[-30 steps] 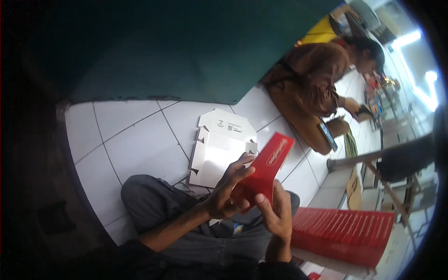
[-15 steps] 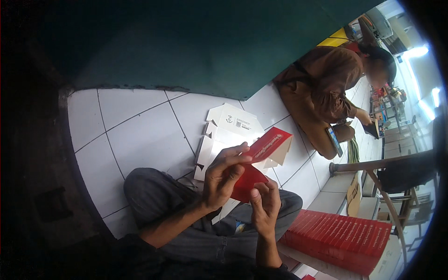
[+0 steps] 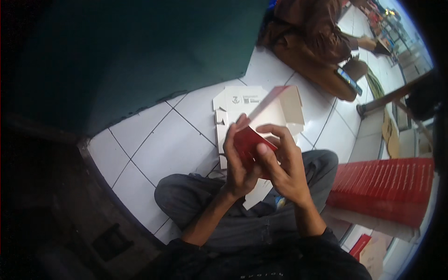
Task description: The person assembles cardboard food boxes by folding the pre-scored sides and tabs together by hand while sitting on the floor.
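I hold a small red cardboard carton [image 3: 248,142] in front of me with both hands. My left hand [image 3: 239,168] grips its left side, thumb up along the edge. My right hand [image 3: 282,163] wraps the right side, with the thumb pressed on the red face and the fingers curled over the top. A raised flap of the carton is blurred above my fingers. Flat white carton blanks [image 3: 247,105] lie on the tiled floor just beyond my hands. My legs in grey trousers [image 3: 196,200] are crossed beneath.
A stack of flat red cartons [image 3: 387,189] lies on the floor to my right. Another person in brown clothing [image 3: 312,37] sits at the upper right, holding something. A dark green wall [image 3: 140,56] runs along the back. A table leg [image 3: 392,95] stands at the far right.
The view has swung so my hands sit more central. The carton's long flap, held out to the right before, has swung upward, and my right hand has closed further over the carton.
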### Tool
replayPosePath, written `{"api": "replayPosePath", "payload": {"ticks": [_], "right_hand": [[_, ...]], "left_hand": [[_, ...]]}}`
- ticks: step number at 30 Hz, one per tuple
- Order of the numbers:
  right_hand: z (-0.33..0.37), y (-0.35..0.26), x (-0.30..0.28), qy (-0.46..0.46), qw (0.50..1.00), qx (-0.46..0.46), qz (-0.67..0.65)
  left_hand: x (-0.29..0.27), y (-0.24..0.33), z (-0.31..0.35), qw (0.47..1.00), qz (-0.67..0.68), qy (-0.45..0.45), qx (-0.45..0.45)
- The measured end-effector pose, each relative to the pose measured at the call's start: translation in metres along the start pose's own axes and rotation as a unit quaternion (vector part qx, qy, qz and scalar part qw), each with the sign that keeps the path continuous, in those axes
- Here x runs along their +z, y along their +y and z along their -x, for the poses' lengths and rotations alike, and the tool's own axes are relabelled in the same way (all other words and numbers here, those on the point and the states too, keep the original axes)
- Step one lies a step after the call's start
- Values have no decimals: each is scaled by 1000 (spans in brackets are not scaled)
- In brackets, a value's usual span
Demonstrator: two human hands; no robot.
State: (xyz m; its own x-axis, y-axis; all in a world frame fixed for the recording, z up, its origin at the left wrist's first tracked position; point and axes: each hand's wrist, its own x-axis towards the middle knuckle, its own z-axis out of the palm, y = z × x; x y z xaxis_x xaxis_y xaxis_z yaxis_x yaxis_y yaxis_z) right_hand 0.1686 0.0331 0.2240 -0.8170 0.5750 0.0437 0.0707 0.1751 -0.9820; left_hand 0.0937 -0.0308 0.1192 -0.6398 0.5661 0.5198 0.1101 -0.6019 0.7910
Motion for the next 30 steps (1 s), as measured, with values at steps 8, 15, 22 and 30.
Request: {"api": "replayPosePath", "payload": {"ticks": [8, 15, 22, 30], "right_hand": [[-2, 12, -5, 7, 996, -69, 54], [-15, 2, -16, 67, 963, -183, 187], [-1, 15, -7, 89, 962, -155, 207], [14, 55, 16, 130, 982, -109, 81]], "left_hand": [[-1, -6, 4, 998, -57, -17, 2], [0, 4, -2, 995, -94, -10, -26], [-4, -3, 2, 986, -165, 31, -18], [0, -7, 3, 992, -94, 81, -30]]}}
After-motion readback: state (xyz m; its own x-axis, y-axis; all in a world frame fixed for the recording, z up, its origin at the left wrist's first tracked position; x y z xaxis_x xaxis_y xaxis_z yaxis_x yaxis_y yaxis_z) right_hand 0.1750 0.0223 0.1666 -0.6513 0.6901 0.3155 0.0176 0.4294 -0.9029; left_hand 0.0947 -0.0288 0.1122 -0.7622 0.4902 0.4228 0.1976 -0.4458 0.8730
